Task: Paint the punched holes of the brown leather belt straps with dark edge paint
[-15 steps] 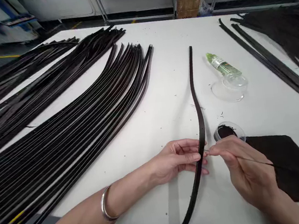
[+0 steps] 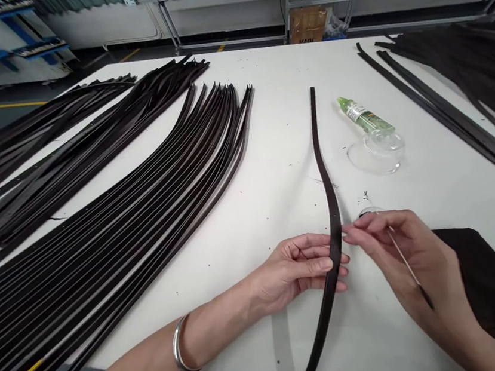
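A long black strap (image 2: 333, 214) runs up the white table, its lower end leaving the view at the bottom. My left hand (image 2: 300, 266) is closed around its middle, thumb on the face and fingers behind. My right hand (image 2: 409, 256) is just right of the strap, thumb and index fingertips together near its edge. A thin rod (image 2: 402, 253) with a dark end lies across the right palm, held by the fingers. Whether the right fingertips also pinch something small I cannot tell. Behind that hand, a small clear dish (image 2: 369, 211) is mostly hidden.
Many black straps (image 2: 141, 204) lie in bundles on the left. More dark strips (image 2: 456, 118) are at the right. A green tube (image 2: 365, 115) and a clear round lid (image 2: 376, 154) rest beyond my right hand, and a black sheet (image 2: 488, 276) lies beside it.
The rod's thin tip was at the strap's edge; now the rod is turned back into my right palm. My right fingers have shifted over the dish. My left hand keeps its hold.
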### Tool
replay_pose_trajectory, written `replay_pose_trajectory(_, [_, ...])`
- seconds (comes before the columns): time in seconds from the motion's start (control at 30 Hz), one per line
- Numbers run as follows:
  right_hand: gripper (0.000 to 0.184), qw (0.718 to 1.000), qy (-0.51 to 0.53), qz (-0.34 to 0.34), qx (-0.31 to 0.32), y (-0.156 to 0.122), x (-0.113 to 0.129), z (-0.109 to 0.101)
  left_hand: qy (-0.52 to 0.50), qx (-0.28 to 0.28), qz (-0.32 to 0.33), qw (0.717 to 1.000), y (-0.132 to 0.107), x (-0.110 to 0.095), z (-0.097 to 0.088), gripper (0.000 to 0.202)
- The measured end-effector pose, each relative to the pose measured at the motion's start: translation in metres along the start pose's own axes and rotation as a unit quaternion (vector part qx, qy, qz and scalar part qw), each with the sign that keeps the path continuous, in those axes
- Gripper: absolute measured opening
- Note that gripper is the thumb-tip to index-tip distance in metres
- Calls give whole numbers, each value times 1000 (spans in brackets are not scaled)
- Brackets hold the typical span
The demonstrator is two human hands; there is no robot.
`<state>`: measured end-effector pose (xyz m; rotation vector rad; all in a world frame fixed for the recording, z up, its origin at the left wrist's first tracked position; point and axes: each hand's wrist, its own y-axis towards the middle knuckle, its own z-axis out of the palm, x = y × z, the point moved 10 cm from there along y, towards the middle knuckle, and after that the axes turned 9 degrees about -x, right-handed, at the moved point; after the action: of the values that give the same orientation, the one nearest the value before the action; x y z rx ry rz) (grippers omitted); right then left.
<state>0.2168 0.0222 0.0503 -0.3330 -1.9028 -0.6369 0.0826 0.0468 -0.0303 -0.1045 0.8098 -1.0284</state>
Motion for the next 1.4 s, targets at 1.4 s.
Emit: replay_pose_trajectory(1.4, [27, 926, -236, -291, 45, 26, -1, -15, 49, -64, -16, 997, 1, 0, -12, 20])
